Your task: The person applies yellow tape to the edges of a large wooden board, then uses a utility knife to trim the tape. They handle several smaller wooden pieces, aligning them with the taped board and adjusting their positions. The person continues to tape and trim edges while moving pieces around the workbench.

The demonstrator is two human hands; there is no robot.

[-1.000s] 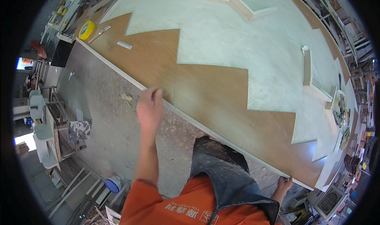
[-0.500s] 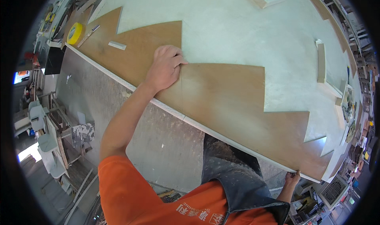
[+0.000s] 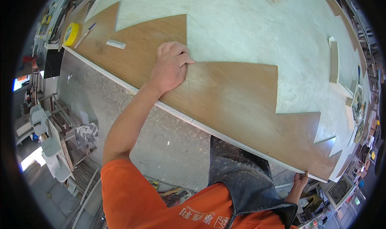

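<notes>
A long brown board [image 3: 237, 92] with a stepped, zigzag far edge lies on a pale slab, its straight near side running along the white slab edge [image 3: 181, 115]. A thin seam crosses it beside my left hand [image 3: 173, 66]. That hand is closed, its fingers curled and its thumb and fingertips at the board's inner corner; the fingertips are partly hidden. Far to the lower right, my right hand [image 3: 299, 180] grips the near edge by the board's end, thumb on top and fingers mostly hidden.
On the board's left part lie a yellow tape roll [image 3: 71, 34], a slim utility knife [image 3: 85, 35] and a small pale strip [image 3: 116, 44]. Pale wooden pieces [image 3: 334, 62] stand on the slab's far right. A dark apron [image 3: 239, 168] hangs against the near edge.
The view has shifted slightly, so the board and tools sit a little differently in it. Both hands keep about the same places on the board.
</notes>
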